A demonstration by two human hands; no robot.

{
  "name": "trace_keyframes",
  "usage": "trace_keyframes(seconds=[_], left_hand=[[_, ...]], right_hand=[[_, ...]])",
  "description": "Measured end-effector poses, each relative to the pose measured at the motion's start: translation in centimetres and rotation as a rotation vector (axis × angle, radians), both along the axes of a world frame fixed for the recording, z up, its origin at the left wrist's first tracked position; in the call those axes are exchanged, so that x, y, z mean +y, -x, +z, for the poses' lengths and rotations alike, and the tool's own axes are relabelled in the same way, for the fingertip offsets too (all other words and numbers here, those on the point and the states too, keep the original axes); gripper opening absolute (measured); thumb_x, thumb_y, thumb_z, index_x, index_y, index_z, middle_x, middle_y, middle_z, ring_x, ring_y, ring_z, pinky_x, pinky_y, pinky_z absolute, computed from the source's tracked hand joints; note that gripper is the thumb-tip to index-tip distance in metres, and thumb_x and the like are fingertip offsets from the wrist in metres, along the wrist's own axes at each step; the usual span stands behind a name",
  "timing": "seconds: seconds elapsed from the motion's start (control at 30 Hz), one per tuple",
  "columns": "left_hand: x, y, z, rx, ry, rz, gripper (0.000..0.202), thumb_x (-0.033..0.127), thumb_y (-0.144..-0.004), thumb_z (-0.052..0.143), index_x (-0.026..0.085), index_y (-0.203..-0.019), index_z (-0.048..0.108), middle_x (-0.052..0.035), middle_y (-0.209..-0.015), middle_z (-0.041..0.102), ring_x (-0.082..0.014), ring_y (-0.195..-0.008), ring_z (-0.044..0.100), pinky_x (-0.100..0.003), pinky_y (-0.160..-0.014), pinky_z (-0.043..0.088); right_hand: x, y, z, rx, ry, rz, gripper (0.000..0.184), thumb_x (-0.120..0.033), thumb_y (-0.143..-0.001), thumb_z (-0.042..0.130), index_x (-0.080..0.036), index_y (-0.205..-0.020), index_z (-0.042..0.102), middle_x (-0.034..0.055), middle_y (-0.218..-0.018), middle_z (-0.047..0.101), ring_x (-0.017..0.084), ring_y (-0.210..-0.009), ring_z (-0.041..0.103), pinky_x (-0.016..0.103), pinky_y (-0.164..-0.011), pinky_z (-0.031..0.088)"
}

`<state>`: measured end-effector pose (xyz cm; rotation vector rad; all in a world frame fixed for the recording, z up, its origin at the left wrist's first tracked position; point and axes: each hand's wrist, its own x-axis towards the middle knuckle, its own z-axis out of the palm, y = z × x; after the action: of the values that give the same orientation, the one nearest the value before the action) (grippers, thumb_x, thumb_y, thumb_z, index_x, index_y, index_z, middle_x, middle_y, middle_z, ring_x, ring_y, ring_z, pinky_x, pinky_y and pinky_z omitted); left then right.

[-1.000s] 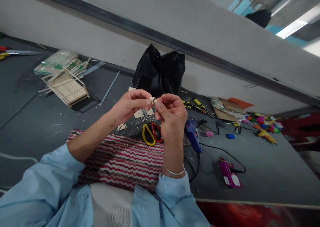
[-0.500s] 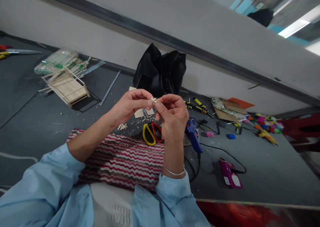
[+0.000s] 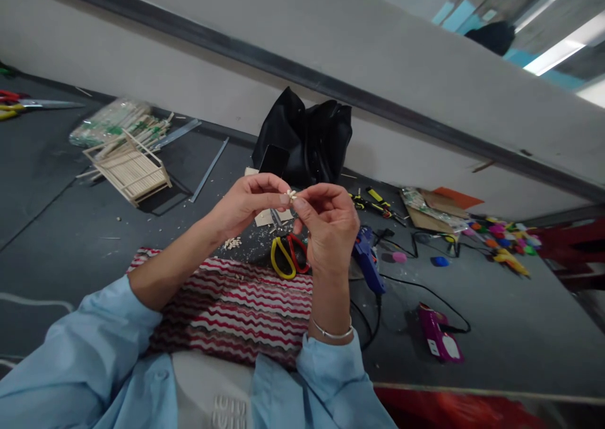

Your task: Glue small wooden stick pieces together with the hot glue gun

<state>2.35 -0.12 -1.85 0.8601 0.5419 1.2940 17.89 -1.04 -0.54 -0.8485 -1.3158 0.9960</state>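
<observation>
My left hand (image 3: 248,203) and my right hand (image 3: 328,224) meet in front of me, both pinched on a tiny pale wooden piece (image 3: 290,195) held between thumbs and fingertips. The other fingers of each hand are curled. Below the hands, on the dark floor, lie scissors with one yellow and one red handle (image 3: 289,257) and a scatter of small wood bits (image 3: 231,242). A red and white striped cloth (image 3: 236,306) covers my lap.
A blue glue gun (image 3: 365,259) with a black cord lies right of the scissors, a magenta tool (image 3: 437,334) further right. A black bag (image 3: 305,139) stands against the wall. A stick-built frame (image 3: 128,171) and packed sticks (image 3: 106,121) lie far left; colourful bits (image 3: 501,237) far right.
The hands stay joined on the small piece, with only slight finger movement. The view has shifted a little downward.
</observation>
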Motion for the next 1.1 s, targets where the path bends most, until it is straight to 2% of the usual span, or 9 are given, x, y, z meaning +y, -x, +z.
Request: trace_keyframes(seconds=[0.33, 0.5, 0.67, 0.8, 1.1], left_hand=[[0.00, 0.15, 0.10, 0.006, -0.006, -0.001, 0.017, 0.020, -0.068, 0.090, 0.015, -0.079, 0.079, -0.0012, -0.073, 0.073, -0.0097, -0.069, 0.066, -0.023, -0.071, 0.051], [0.24, 0.27, -0.20, -0.029, -0.017, -0.011, 0.018, 0.023, -0.070, 0.090, 0.015, -0.081, 0.078, -0.0011, -0.076, 0.074, -0.0096, -0.069, 0.067, -0.022, -0.070, 0.052], [0.33, 0.01, -0.30, -0.064, 0.021, 0.003, 0.019, 0.022, -0.069, 0.090, 0.016, -0.082, 0.077, 0.0011, -0.071, 0.071, -0.0079, -0.063, 0.065, -0.020, -0.065, 0.050], [0.20, -0.21, -0.10, -0.082, 0.015, 0.020, 0.017, 0.021, -0.071, 0.088, 0.015, -0.082, 0.077, 0.0005, -0.068, 0.070, -0.0084, -0.063, 0.064, -0.020, -0.064, 0.050], [-0.02, -0.27, 0.09, -0.027, 0.019, 0.056, 0.018, 0.022, -0.070, 0.090, 0.015, -0.080, 0.077, 0.0003, -0.070, 0.070, -0.0084, -0.064, 0.063, -0.022, -0.065, 0.049]], right_hand=[[-0.10, -0.04, -0.17, -0.060, -0.022, -0.033, 0.023, -0.027, -0.082, 0.085, -0.025, -0.097, 0.069, -0.0038, -0.087, 0.075, 0.008, -0.059, 0.064, 0.018, -0.043, 0.051], [-0.30, -0.17, 0.30, 0.000, -0.036, -0.026, 0.034, -0.025, -0.076, 0.088, -0.027, -0.107, 0.072, -0.0006, -0.099, 0.075, 0.013, -0.078, 0.070, 0.017, -0.044, 0.051], [-0.36, -0.30, 0.40, -0.082, 0.004, -0.086, 0.026, -0.032, -0.079, 0.085, -0.025, -0.102, 0.075, -0.0009, -0.087, 0.074, 0.012, -0.071, 0.067, 0.018, -0.043, 0.049], [-0.31, -0.12, 0.24, -0.150, 0.016, -0.124, 0.023, -0.036, -0.081, 0.083, -0.023, -0.099, 0.076, -0.0004, -0.085, 0.075, 0.011, -0.066, 0.066, 0.019, -0.042, 0.048], [-0.30, 0.14, 0.36, -0.148, 0.007, -0.127, 0.019, -0.033, -0.080, 0.083, -0.023, -0.095, 0.077, -0.0013, -0.084, 0.076, 0.011, -0.067, 0.067, 0.018, -0.043, 0.048]])
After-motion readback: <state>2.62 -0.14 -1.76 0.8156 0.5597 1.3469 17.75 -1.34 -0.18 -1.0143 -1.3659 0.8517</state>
